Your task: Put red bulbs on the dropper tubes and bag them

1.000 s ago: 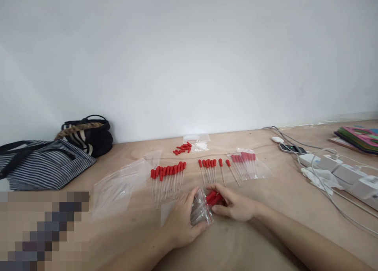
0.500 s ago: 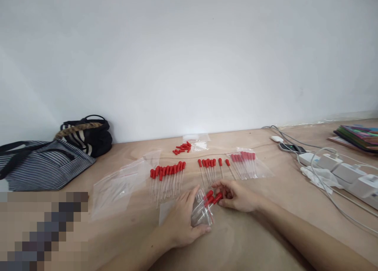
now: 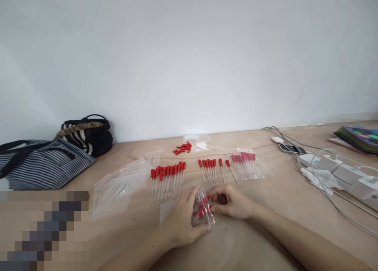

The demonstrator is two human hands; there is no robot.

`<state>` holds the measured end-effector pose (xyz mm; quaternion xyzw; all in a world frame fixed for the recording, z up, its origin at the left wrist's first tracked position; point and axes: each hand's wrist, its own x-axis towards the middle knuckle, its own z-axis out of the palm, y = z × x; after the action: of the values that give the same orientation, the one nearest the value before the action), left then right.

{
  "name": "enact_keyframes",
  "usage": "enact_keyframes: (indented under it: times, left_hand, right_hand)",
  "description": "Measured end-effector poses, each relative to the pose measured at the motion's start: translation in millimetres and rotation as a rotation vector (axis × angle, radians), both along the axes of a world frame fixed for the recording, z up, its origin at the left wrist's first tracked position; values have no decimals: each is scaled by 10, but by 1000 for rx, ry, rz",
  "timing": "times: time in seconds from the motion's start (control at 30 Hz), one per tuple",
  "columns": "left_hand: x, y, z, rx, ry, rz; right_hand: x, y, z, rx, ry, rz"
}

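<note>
Under my left hand point(image 3: 186, 218), its fingers and thumb curled around it, is a small clear zip bag point(image 3: 209, 218). Several droppers with red bulbs point(image 3: 203, 211) lie inside the bag, bulbs near its mouth. My right hand point(image 3: 228, 202) is closed at that mouth, curled fingertips and thumb against the bag's edge beside the bulbs; the exact grip is partly hidden. Just beyond my hands, one row of loose red-bulbed droppers point(image 3: 168, 178) lies to the left and a smaller group point(image 3: 210, 170) to the right.
Flat clear bags point(image 3: 118, 188) lie on the wooden table at left. Loose red bulbs point(image 3: 183, 148) sit by the wall. A filled bag of droppers point(image 3: 246, 164) lies right of centre. Striped bags point(image 3: 53, 164) stand far left; a power strip point(image 3: 351, 176) with cables is at right.
The red bulbs that stuck out of the bag's mouth are now inside it. My right hand has moved slightly left, up to the bag. My left hand stays in place.
</note>
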<state>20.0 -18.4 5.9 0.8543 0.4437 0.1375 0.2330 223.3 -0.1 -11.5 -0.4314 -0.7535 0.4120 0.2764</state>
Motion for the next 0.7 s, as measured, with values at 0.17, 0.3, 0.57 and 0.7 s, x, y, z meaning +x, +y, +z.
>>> enact_keyframes:
  times: [0.17,0.3,0.57,0.7]
  left_hand:
    - [-7,8,-15,10,-11,-12]
    - [-16,13,-37,30,-41,-23]
    - [-34,30,-84,38,-59,-23]
    - [-30,13,-44,14,-59,-23]
  right_hand:
    - [-81,-61,99,151,-52,79]
    - [-206,-59,54,175,10,78]
    - [-374,2,-153,157,43,-177]
    - [-265,35,-75,181,-79,3]
